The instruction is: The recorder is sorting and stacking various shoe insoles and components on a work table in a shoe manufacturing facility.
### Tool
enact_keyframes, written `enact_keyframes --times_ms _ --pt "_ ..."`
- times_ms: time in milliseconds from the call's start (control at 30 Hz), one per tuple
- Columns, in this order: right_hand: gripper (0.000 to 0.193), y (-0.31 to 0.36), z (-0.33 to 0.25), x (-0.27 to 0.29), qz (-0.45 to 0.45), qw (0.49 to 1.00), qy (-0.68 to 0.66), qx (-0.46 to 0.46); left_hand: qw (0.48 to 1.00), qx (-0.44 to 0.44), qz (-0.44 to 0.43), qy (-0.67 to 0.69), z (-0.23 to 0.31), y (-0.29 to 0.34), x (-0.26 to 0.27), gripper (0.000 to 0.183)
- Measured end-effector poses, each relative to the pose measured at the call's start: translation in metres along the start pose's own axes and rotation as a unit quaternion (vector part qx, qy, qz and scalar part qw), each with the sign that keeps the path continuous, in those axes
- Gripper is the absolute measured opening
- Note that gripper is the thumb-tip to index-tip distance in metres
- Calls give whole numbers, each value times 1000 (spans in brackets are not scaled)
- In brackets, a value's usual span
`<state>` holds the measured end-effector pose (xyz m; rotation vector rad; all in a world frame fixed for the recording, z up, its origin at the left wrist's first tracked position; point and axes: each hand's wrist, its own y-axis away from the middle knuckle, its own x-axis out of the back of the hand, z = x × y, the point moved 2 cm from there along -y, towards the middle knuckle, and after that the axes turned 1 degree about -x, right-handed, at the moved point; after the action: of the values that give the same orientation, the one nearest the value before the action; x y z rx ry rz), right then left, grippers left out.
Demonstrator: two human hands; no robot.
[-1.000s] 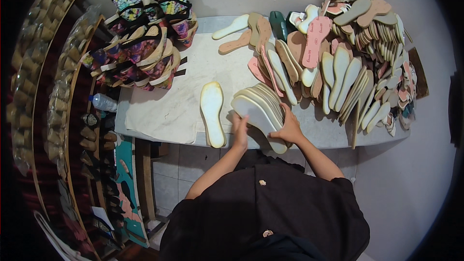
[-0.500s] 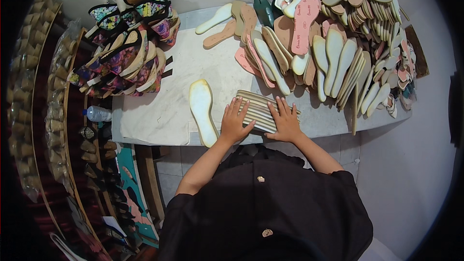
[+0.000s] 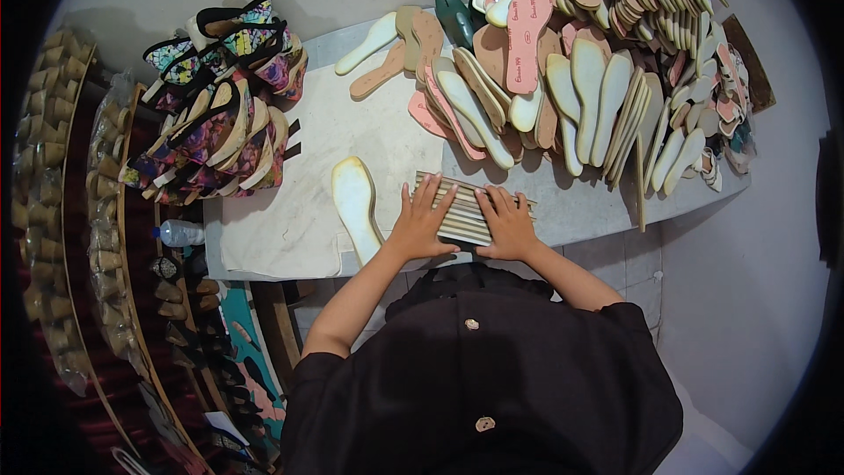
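Both my hands rest on a row of pale insoles (image 3: 466,227) lying packed side by side at the table's near edge, their long edges facing up. My left hand (image 3: 420,227) spans the left end, fingers toward the far side and thumb at the near side. Across the right end, my right hand (image 3: 507,227) grips the same row, its thumb also near the front. Their palms hide both ends of the row. A single white insole (image 3: 353,202) with yellowish edges lies flat left of my left hand, its lower end partly behind my forearm.
Colourful patterned sandals (image 3: 220,114) are heaped at the table's left. A large pile of white, tan and pink insoles (image 3: 587,97) fills the right. A dark green shoe last (image 3: 454,19) stands at the back. Left of the table are a water bottle (image 3: 180,232) and racks of wooden heels (image 3: 46,176).
The view has shifted slightly. My hands have drawn a little closer together on the insole row, with the fingers less spread. The single white insole stays on the table.
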<state>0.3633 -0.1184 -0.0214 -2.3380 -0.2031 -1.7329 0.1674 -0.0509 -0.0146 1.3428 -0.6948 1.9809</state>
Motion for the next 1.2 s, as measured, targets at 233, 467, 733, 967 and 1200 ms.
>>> enact_keyframes --times_ms 233,467,733,967,1200 --pt "98 -6 16 6 6 995 -97 20 997 -52 -53 26 0 -36 10 108" --pt "75 32 60 -23 235 851 -444 -156 997 -54 -59 16 5 -35 13 110" --pt "75 40 52 -52 150 895 -340 -248 991 -73 -104 -32 9 -35 15 117" --pt "79 37 64 -48 144 817 -510 -229 991 -77 -99 -55 11 -35 17 120" --pt "67 38 58 -54 163 863 -427 -216 988 -65 -124 -67 17 -37 18 124"
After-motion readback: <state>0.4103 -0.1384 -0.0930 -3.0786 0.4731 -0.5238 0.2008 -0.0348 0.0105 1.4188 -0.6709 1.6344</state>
